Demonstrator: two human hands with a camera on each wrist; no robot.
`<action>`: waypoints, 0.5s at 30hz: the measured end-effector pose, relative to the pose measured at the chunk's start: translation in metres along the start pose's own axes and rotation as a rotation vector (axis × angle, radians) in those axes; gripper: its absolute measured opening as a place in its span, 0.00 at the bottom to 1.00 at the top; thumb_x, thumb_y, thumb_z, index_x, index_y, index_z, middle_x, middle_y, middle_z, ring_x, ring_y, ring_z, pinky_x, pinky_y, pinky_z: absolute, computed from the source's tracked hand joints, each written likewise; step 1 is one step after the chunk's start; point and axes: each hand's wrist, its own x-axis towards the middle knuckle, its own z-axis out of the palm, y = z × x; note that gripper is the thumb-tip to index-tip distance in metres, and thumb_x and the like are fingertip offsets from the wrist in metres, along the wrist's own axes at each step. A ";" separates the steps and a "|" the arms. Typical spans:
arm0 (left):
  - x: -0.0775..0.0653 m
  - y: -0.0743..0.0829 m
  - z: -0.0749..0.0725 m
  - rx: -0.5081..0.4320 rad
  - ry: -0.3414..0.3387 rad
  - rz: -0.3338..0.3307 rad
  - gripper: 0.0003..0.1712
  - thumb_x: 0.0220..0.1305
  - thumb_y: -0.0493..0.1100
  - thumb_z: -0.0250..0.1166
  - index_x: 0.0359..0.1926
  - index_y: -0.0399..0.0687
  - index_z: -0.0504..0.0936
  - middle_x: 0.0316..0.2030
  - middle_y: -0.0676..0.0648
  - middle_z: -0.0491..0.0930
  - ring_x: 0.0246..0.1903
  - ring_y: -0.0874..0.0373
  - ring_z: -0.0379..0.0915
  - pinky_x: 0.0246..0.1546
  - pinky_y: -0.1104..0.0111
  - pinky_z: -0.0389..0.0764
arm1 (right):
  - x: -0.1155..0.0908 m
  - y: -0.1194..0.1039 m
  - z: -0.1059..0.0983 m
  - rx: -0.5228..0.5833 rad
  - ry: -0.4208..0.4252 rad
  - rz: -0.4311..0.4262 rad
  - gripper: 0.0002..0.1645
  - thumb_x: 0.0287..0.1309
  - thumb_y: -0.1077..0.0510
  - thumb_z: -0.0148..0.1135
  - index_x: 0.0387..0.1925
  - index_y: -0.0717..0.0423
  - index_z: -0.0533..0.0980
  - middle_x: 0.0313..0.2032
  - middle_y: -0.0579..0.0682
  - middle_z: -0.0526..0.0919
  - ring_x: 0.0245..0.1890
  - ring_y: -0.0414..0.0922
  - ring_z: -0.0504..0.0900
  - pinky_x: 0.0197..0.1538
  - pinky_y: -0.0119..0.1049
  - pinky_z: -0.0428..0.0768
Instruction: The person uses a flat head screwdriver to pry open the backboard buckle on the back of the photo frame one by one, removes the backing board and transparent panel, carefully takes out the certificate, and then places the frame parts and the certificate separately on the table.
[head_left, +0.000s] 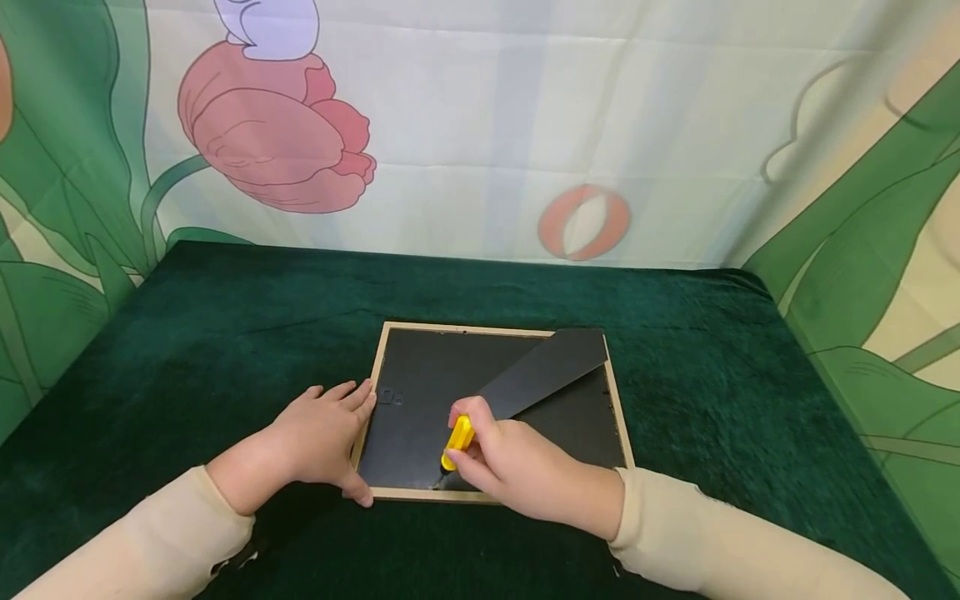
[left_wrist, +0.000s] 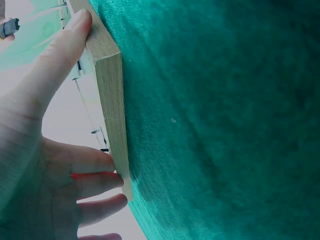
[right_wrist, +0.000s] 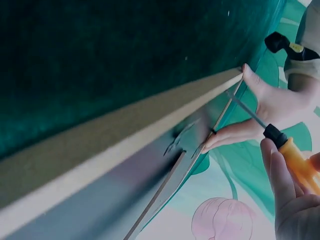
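A picture frame (head_left: 621, 425) with a light wooden rim lies face down, its black backing board (head_left: 427, 367) uppermost. A black stand leg (head_left: 558, 365) slants across the board to the far right corner. My left hand (head_left: 318, 433) rests against the left side, fingers nearly straight and spread, thumb at the near left corner; the left wrist view shows them touching the wooden edge (left_wrist: 111, 100). In my right hand (head_left: 525, 467) I grip a screwdriver (right_wrist: 298, 162) by its yellow handle. Its thin metal tip points down at the inner side of the near rim, left of the middle.
Dark green velvety cloth (head_left: 225, 350) covers the table around the frame. Behind it hangs a printed curtain (head_left: 465, 125) with flowers and leaves. Small metal tabs (right_wrist: 175, 142) stick out along the rim's inner side. A black device (right_wrist: 277, 42) sits at the left sleeve.
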 end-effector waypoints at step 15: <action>0.001 0.001 -0.002 -0.026 -0.025 -0.005 0.71 0.23 0.74 0.72 0.66 0.35 0.63 0.66 0.36 0.58 0.64 0.36 0.54 0.57 0.38 0.56 | -0.013 -0.009 0.014 -0.211 0.108 -0.124 0.24 0.56 0.62 0.64 0.48 0.59 0.60 0.28 0.49 0.79 0.21 0.33 0.77 0.33 0.15 0.73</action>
